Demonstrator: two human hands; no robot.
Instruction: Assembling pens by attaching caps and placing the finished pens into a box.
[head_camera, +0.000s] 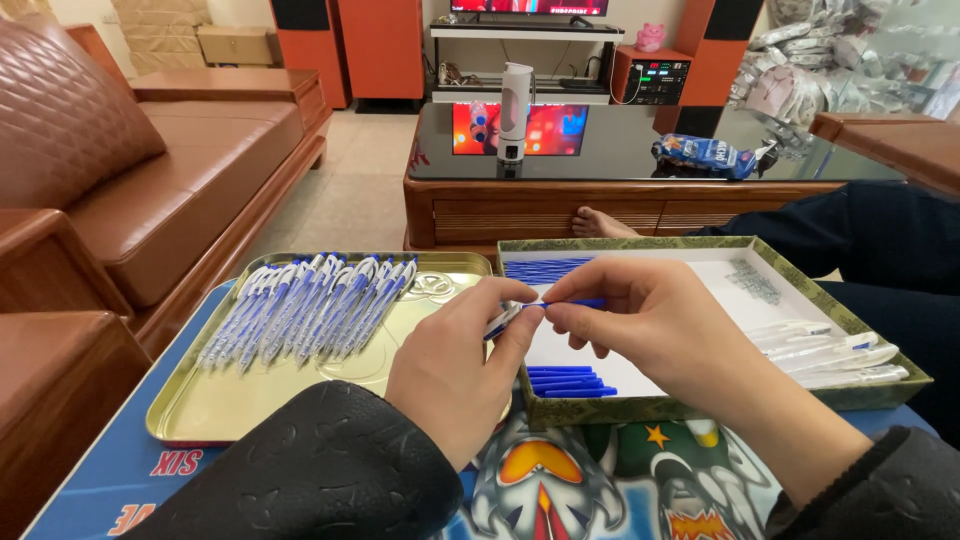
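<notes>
My left hand (455, 365) pinches a white pen barrel (500, 320) at its tip. My right hand (640, 310) holds a thin blue refill (585, 302) that meets the barrel's end. Both hands hover over the near left corner of a shallow green-rimmed box (700, 405). Inside the box lie blue refills (570, 382) at the front, more blue refills (545, 268) at the back left, small springs (752, 280) at the back right, and white pen parts (840, 358) on the right.
A gold metal tray (215, 405) on the left holds a row of several finished blue-and-white pens (310, 305). Everything rests on a colourful printed surface (600, 480). A brown sofa (140, 170) stands to the left. Beyond are a glass coffee table (620, 150) and another person's bare foot (600, 225).
</notes>
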